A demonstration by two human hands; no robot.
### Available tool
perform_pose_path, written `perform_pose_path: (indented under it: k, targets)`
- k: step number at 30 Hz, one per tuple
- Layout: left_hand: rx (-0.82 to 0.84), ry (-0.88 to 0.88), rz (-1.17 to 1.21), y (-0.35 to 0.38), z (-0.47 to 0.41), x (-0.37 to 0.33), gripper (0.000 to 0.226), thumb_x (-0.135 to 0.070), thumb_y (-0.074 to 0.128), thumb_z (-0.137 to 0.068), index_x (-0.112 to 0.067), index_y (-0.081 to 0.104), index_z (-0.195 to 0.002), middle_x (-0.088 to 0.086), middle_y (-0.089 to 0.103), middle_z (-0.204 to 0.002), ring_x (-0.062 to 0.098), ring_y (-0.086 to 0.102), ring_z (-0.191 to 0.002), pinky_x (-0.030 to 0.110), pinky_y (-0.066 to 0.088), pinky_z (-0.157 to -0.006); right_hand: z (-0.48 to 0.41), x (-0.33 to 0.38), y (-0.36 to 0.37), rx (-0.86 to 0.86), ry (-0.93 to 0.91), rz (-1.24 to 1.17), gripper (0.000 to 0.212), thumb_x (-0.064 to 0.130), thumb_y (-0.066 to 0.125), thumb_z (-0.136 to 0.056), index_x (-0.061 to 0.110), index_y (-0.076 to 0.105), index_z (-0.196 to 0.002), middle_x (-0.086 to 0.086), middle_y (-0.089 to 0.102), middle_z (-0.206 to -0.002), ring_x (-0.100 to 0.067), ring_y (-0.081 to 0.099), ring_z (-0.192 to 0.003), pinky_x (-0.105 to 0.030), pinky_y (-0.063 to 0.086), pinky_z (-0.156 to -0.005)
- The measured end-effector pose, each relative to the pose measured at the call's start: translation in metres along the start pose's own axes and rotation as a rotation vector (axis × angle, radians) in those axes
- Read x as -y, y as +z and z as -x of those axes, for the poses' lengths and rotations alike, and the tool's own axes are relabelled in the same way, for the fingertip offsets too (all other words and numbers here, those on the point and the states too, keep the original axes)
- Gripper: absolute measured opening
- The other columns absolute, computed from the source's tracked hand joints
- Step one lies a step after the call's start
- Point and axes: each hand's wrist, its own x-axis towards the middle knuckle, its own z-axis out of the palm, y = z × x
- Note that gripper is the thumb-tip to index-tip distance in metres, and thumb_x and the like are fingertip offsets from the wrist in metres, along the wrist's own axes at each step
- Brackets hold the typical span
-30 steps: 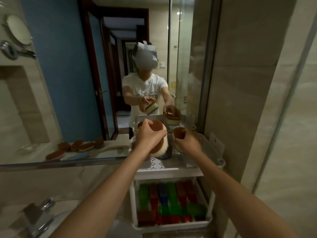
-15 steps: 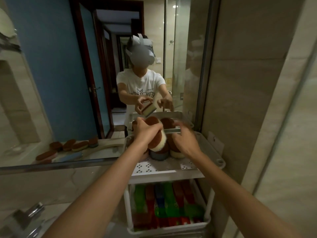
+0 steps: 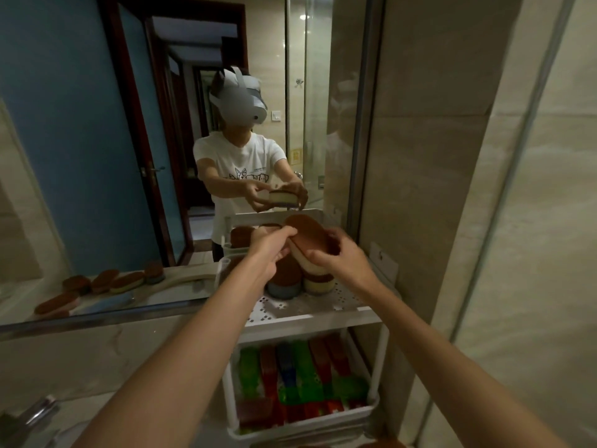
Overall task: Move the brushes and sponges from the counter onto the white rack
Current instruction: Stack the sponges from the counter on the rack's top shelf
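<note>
A brown-backed brush (image 3: 308, 236) with pale bristles is being held above the top shelf of the white rack (image 3: 323, 313), gripped at both ends; the left hand (image 3: 269, 245) is being curled over its near-left end, fingers pressed together on the brown back, while the right hand (image 3: 339, 258) is being wrapped round the right end, thumb on top and fingers largely hidden behind the brush; whether it is touching the stack below cannot be told. Two stacked brushes (image 3: 298, 281) are being partly covered by the hands on the perforated shelf; their number is hard to make out. Coloured sponges (image 3: 300, 379) are being kept upright in the lower basket, dim and blurred. More brushes (image 3: 106, 284) are being shown only as reflections in the mirror (image 3: 80, 156); the counter itself is being cut off at lower left.
</note>
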Motion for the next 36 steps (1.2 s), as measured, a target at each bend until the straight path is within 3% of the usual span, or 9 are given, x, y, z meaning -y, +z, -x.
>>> perform_pose_path:
  k: [2, 4, 6, 8, 10, 13, 16, 28, 36]
  targets:
    - [0.053, 0.033, 0.041, 0.008, 0.006, 0.000, 0.018, -0.004, 0.061, -0.087, -0.008, 0.056, -0.104, 0.002, 0.061, -0.086, 0.009, 0.057, -0.074, 0.019, 0.047, -0.063, 0.003, -0.006, -0.001, -0.055, -0.116, 0.269, 0.068, 0.027, 0.066, -0.084, 0.017, 0.033, -0.143, -0.004, 0.054, -0.128, -0.019, 0.056, -0.115, -0.031, 0.051, -0.095]
    - [0.087, 0.075, -0.007, 0.015, 0.005, 0.003, 0.029, -0.010, 0.057, -0.091, -0.003, 0.053, -0.119, 0.007, 0.064, -0.097, 0.015, 0.063, -0.086, 0.025, 0.053, -0.074, 0.003, -0.012, -0.004, -0.128, -0.146, 0.350, 0.068, 0.027, 0.062, -0.088, 0.018, 0.027, -0.145, -0.011, 0.057, -0.130, -0.024, 0.060, -0.112, -0.035, 0.054, -0.092]
    - [0.053, 0.177, -0.297, 0.019, 0.001, 0.009, 0.037, -0.017, 0.048, -0.096, -0.008, 0.047, -0.132, 0.011, 0.062, -0.118, 0.021, 0.062, -0.101, 0.033, 0.053, -0.086, 0.000, -0.018, -0.007, -0.183, -0.121, 0.424, 0.062, 0.028, 0.055, -0.092, 0.019, 0.025, -0.146, -0.015, 0.056, -0.128, -0.027, 0.063, -0.107, -0.036, 0.055, -0.086]
    - [0.053, 0.357, -0.762, 0.017, -0.001, 0.018, 0.039, -0.017, 0.041, -0.098, -0.014, 0.043, -0.137, 0.012, 0.055, -0.130, 0.024, 0.062, -0.102, 0.034, 0.052, -0.084, -0.002, -0.023, -0.006, -0.180, -0.049, 0.517, 0.059, 0.030, 0.047, -0.096, 0.021, 0.021, -0.148, -0.019, 0.042, -0.138, -0.033, 0.057, -0.114, -0.039, 0.050, -0.090]
    - [0.197, 0.480, -1.120, 0.014, -0.005, 0.032, 0.042, -0.020, 0.038, -0.099, -0.019, 0.039, -0.141, 0.014, 0.048, -0.140, 0.030, 0.054, -0.119, 0.040, 0.047, -0.098, -0.004, -0.028, -0.001, -0.143, 0.038, 0.606, 0.057, 0.033, 0.038, -0.099, 0.022, 0.014, -0.150, -0.024, 0.025, -0.148, -0.039, 0.044, -0.127, -0.042, 0.044, -0.098]
    - [0.357, 0.483, -1.424, 0.005, -0.009, 0.051, 0.048, -0.039, 0.033, -0.098, -0.024, 0.033, -0.144, 0.010, 0.034, -0.152, 0.029, 0.033, -0.139, 0.045, 0.024, -0.116, -0.012, -0.036, 0.006, -0.094, 0.115, 0.754, 0.060, 0.030, 0.036, -0.100, 0.023, 0.005, -0.151, -0.028, 0.015, -0.151, -0.042, 0.037, -0.132, -0.045, 0.040, -0.103]
    - [0.357, 0.529, -1.611, -0.001, -0.012, 0.063, 0.057, -0.050, 0.034, -0.094, -0.025, 0.030, -0.145, 0.007, 0.028, -0.155, 0.026, 0.023, -0.144, 0.050, 0.013, -0.118, -0.021, -0.040, 0.011, -0.016, 0.210, 0.850, 0.067, 0.023, 0.042, -0.097, 0.025, 0.001, -0.151, -0.029, 0.009, -0.153, -0.043, 0.026, -0.138, -0.046, 0.034, -0.109]
    - [0.284, 0.550, -1.634, 0.000, -0.014, 0.068, 0.060, -0.047, 0.042, -0.091, -0.022, 0.030, -0.145, 0.012, 0.029, -0.153, 0.028, 0.024, -0.143, 0.047, 0.017, -0.117, -0.033, -0.046, 0.014, 0.032, 0.246, 0.865, 0.063, 0.020, 0.039, -0.098, 0.027, 0.004, -0.150, -0.027, 0.013, -0.152, -0.044, 0.026, -0.137, -0.047, 0.033, -0.110]
    - [0.277, 0.534, -1.613, 0.000, -0.011, 0.067, 0.059, -0.044, 0.043, -0.090, -0.021, 0.032, -0.144, 0.012, 0.033, -0.151, 0.029, 0.028, -0.141, 0.046, 0.019, -0.117, -0.034, -0.046, 0.016, 0.112, 0.238, 1.054, 0.064, 0.023, 0.045, -0.096, 0.022, 0.011, -0.150, -0.025, 0.013, -0.154, -0.042, 0.029, -0.137, -0.044, 0.034, -0.110]
